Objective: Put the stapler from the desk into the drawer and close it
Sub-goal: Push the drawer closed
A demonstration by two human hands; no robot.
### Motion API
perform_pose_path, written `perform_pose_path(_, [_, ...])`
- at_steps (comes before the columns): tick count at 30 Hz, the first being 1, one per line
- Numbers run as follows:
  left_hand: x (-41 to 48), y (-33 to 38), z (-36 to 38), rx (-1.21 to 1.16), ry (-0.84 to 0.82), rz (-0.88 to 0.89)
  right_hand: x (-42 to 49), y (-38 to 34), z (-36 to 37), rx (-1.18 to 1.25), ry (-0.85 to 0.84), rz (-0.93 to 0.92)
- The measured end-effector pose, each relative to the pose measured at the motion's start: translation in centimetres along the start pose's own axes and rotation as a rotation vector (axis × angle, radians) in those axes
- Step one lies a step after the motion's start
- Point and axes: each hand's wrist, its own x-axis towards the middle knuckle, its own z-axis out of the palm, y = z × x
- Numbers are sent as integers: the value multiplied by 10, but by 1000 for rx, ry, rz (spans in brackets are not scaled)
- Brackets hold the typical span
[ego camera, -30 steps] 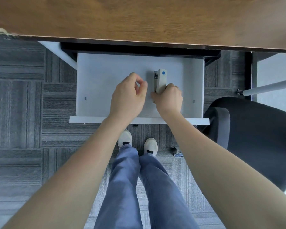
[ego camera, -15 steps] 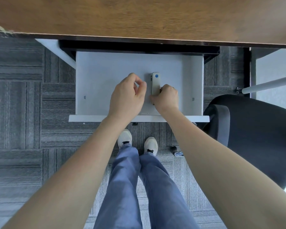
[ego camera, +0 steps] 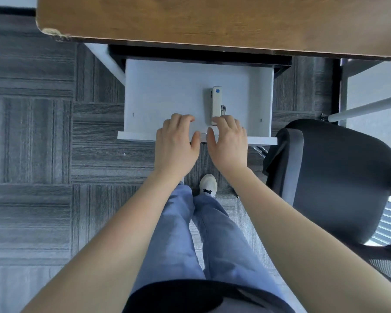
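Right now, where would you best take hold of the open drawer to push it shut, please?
Probably its white front panel, pushed from the near side toward the desk. The panel runs flat across the drawer's front, and both hands, left and right, are open there.

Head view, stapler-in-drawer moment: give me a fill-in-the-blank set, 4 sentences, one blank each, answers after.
1. The stapler lies inside the white ____, which stands pulled out.
2. A round ____ sticker marks the stapler's far end.
3. The left hand and the right hand hover at the drawer's front edge, and neither one ____ the stapler.
4. A black ____ stands to the right of the drawer.

Missing words: drawer; blue; holds; chair
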Motion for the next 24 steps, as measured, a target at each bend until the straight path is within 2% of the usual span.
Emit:
perform_pose_path(2, [-12,0,0,-54,34,-66,-12,-3,-2,57,24,54])
perform_pose_path(4, [-22,0,1,-170,67,-159,-23,-9,-2,232,43,221])
perform_pose_path(7, [-32,2,4,-412,107,-352,-32,-17,-6,631,65,720])
perform_pose_path(9, [-34,6,5,-617,122,-572,-31,-20,-11,973,106,1050])
perform_pose_path(12, [-31,14,4,-1001,150,-915,-27,-19,-15,1318,109,1343])
perform_pose_path(14, [-25,18,2,-1251,179,-1089,-26,-16,-16,1503,45,1419])
perform_pose_path(16, [-19,19,-1,-1514,230,-1182,-24,-13,-17,1662,4,1430])
perform_pose_path(22, [-14,0,-10,-2026,219,-1181,-15,-2,-21,1951,-16,1419])
perform_pose_path(24, [-16,-6,-10,-2130,225,-1182,-12,1,-21,2034,7,1422])
